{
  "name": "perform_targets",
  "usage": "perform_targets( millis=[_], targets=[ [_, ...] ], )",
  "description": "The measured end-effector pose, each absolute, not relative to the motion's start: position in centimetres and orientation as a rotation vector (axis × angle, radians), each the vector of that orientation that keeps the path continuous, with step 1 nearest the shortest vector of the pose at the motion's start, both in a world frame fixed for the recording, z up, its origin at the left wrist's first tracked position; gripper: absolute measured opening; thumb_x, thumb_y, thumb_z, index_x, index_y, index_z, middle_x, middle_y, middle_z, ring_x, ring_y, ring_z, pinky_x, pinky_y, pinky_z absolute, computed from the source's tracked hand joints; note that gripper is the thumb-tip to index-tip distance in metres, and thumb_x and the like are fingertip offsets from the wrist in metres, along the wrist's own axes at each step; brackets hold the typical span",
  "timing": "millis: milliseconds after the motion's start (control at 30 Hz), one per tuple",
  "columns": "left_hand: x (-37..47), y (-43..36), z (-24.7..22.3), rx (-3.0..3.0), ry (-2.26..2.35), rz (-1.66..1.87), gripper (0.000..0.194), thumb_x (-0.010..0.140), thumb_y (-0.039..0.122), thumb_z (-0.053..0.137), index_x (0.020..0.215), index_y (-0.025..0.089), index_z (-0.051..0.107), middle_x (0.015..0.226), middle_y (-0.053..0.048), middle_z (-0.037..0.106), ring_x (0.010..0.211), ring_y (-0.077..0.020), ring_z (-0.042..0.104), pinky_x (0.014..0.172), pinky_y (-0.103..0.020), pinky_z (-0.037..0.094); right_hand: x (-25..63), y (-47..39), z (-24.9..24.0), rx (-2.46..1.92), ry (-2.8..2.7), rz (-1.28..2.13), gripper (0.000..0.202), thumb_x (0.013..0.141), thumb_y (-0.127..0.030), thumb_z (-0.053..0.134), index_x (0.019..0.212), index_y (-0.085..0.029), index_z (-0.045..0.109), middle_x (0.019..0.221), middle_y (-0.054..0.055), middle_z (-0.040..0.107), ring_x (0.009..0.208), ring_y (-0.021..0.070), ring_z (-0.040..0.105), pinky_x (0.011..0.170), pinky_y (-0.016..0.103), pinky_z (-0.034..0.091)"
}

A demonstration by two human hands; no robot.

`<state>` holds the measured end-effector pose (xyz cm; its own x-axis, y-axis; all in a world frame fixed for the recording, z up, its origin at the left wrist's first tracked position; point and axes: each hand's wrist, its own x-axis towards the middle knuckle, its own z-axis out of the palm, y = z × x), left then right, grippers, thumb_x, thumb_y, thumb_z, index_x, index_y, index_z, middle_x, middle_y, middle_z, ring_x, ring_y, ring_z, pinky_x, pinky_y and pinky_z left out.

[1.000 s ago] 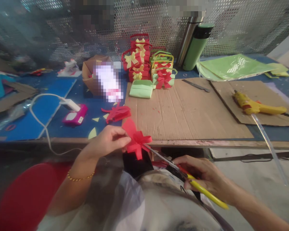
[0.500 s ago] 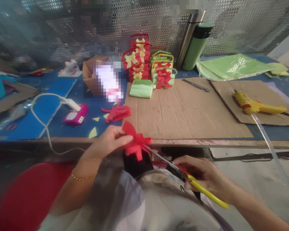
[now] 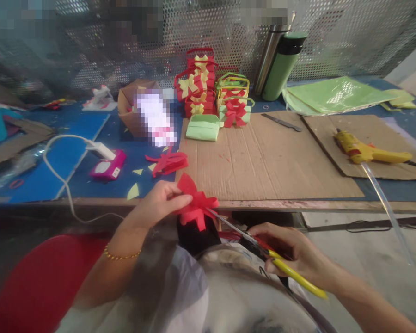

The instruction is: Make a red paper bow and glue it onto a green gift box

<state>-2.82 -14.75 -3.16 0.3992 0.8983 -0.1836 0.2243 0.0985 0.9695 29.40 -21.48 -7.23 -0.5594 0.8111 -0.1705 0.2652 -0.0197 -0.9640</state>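
My left hand (image 3: 161,200) pinches a red bow (image 3: 197,206) between thumb and fingers, just off the table's front edge. In my right hand (image 3: 291,247) is a long-nosed hand tool (image 3: 293,274) with yellow and red handles; whether it is scissors or pliers I cannot tell. Its slim metal tip reaches the bow's lower right side, partly hidden by the folds. More red bow pieces (image 3: 168,162) lie on the table beyond my left hand. Behind them are small red baskets (image 3: 199,85) with yellow bows and a pale green basket (image 3: 235,112) with a red bow.
A pale green folded piece (image 3: 203,127) rests on a cardboard sheet (image 3: 263,162). To the right lies a yellow glue gun (image 3: 370,150), its clear stick past the table edge. Nearby are a blade (image 3: 282,122), green bottle (image 3: 284,69), brown box (image 3: 128,106) and pink charger block (image 3: 109,165).
Both hands stay almost in place, with the same holds on the red bow and the tool. The yellow handle's end has shifted slightly up and left.
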Motion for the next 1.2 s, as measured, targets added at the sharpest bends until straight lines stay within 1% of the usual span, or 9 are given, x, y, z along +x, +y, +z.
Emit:
perform_targets(
  millis=[200,400,633,700,767,867,933,1067,1200],
  targets=[
    [-2.8,-14.8,-3.3,1.395,1.038,0.649,0.039,0.093,0.034,0.067,0.060,0.014,0.072,0.056,-0.007,0.071,0.050,-0.0125,0.062,0.050,-0.021,0.045,29.5,-21.5,-7.3,-1.142,-1.841,1.572,0.042,0.083,-0.056,0.078,0.106,-0.021,0.075,0.082,0.000,0.064,0.068,0.0139,0.051,0.060,0.024,0.045],
    [-2.9,-14.8,-3.4,1.382,1.048,0.648,0.039,0.093,0.036,0.068,0.060,0.014,0.072,0.056,-0.008,0.071,0.050,-0.0129,0.063,0.050,-0.021,0.046,29.6,-21.5,-7.7,-1.137,-1.849,1.552,0.047,0.085,-0.064,0.075,0.107,-0.022,0.074,0.079,-0.001,0.063,0.065,0.0134,0.047,0.061,0.025,0.045],
    [-2.8,-14.8,-3.3,1.360,1.032,0.641,0.036,0.093,0.030,0.068,0.061,0.014,0.072,0.056,-0.006,0.072,0.049,-0.0126,0.064,0.050,-0.020,0.047,29.6,-21.6,-7.7,-1.136,-1.929,1.490,0.044,0.086,-0.063,0.074,0.107,-0.024,0.075,0.078,-0.002,0.061,0.065,0.0128,0.044,0.061,0.024,0.042],
    [-2.8,-14.8,-3.3,1.355,1.010,0.647,0.031,0.091,0.027,0.069,0.063,0.014,0.074,0.058,-0.006,0.073,0.051,-0.0123,0.065,0.051,-0.020,0.048,29.7,-21.7,-7.7,-1.150,-1.933,1.504,0.043,0.086,-0.061,0.075,0.107,-0.024,0.074,0.078,-0.002,0.061,0.065,0.0127,0.044,0.059,0.023,0.041],
    [-2.7,-14.8,-3.2,1.356,0.988,0.652,0.028,0.090,0.026,0.070,0.065,0.014,0.075,0.060,-0.006,0.074,0.052,-0.0122,0.066,0.052,-0.019,0.049,29.8,-21.7,-7.7,-1.166,-1.947,1.507,0.039,0.086,-0.055,0.077,0.109,-0.023,0.072,0.080,-0.002,0.062,0.066,0.0129,0.046,0.059,0.023,0.040],
    [-2.7,-14.8,-3.2,1.367,0.970,0.662,0.029,0.091,0.027,0.069,0.067,0.013,0.076,0.061,-0.007,0.075,0.052,-0.0122,0.066,0.053,-0.019,0.049,30.1,-21.6,-7.7,-1.158,-1.979,1.519,0.034,0.088,-0.044,0.072,0.113,-0.022,0.069,0.084,0.000,0.063,0.067,0.0134,0.050,0.059,0.023,0.042],
    [-2.6,-14.8,-3.1,1.363,0.973,0.670,0.029,0.092,0.027,0.068,0.067,0.013,0.076,0.061,-0.007,0.075,0.052,-0.0124,0.066,0.053,-0.020,0.049,30.3,-21.5,-7.5,-1.151,-1.996,1.524,0.034,0.088,-0.042,0.070,0.115,-0.021,0.068,0.083,0.000,0.063,0.067,0.0137,0.051,0.058,0.024,0.042],
    [-2.7,-14.7,-3.1,1.348,0.982,0.687,0.031,0.092,0.028,0.069,0.065,0.014,0.075,0.060,-0.007,0.075,0.051,-0.0136,0.067,0.054,-0.022,0.051,30.7,-21.5,-7.3,-1.144,-2.035,1.517,0.039,0.088,-0.048,0.069,0.116,-0.020,0.066,0.086,0.002,0.064,0.068,0.0146,0.051,0.058,0.025,0.043],
    [-2.7,-14.6,-3.1,1.342,0.994,0.689,0.033,0.092,0.029,0.069,0.065,0.013,0.076,0.060,-0.008,0.075,0.052,-0.0141,0.067,0.054,-0.022,0.051,30.7,-21.5,-7.3,-1.182,-2.034,1.541,0.045,0.089,-0.055,0.066,0.117,-0.020,0.065,0.082,0.001,0.059,0.066,0.0139,0.043,0.057,0.026,0.037]
  ],
)
